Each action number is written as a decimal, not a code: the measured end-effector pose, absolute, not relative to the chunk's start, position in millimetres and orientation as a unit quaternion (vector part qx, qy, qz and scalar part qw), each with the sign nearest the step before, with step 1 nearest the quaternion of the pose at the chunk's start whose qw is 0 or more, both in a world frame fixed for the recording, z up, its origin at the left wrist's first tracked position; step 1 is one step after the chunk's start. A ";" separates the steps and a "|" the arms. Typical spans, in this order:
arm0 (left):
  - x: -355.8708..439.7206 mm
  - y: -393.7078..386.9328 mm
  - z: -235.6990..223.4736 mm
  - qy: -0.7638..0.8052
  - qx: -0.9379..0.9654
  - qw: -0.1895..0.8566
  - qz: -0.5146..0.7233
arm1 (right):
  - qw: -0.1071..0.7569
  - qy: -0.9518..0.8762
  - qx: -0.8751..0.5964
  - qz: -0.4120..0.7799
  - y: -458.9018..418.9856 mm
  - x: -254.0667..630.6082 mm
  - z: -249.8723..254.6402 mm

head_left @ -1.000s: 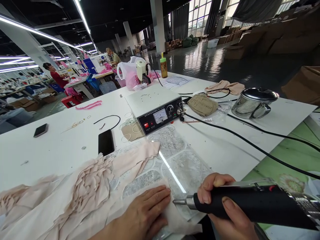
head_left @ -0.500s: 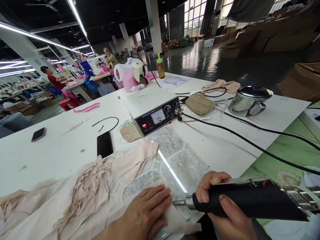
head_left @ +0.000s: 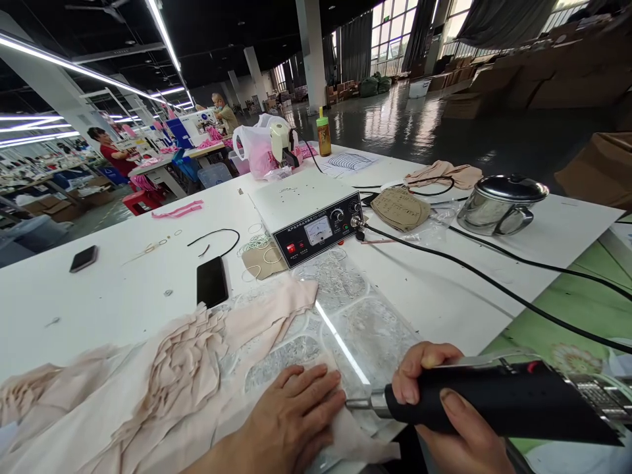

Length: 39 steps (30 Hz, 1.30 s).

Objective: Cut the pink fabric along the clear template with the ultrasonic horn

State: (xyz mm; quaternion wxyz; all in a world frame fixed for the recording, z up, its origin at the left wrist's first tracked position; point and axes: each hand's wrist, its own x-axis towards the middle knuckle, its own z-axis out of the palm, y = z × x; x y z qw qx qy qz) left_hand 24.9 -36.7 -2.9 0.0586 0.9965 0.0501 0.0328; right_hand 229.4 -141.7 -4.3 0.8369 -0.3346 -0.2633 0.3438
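Head view: your left hand (head_left: 291,415) lies flat on the pale fabric (head_left: 358,438), fingers slightly spread, over the clear mat (head_left: 370,336) on the counter (head_left: 415,289). Your right hand (head_left: 469,438) grips the black handheld tool (head_left: 513,398). Within the last second, the left fingertips have shifted closer to its metal tip (head_left: 356,403); judged from this, finger clearance is reduced.

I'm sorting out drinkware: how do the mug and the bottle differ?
The mug is squat and wide; the bottle is slim and tall. The mug is shiny metal with a side handle; the bottle has a yellowish-brown body and green top. Both stand upright on the table.
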 end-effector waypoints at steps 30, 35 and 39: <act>32.2 -45.9 13.1 0.079 0.991 0.070 0.081 | 0.804 -0.287 -0.407 0.326 -145.4 233.4 -1.8; 30.9 -45.7 9.9 0.084 0.990 0.078 0.080 | 0.804 -0.287 -0.406 0.325 -145.4 231.3 1.2; 29.0 -45.3 9.4 0.079 0.991 0.082 0.073 | 0.796 -0.315 -0.402 0.324 -142.6 233.4 -0.3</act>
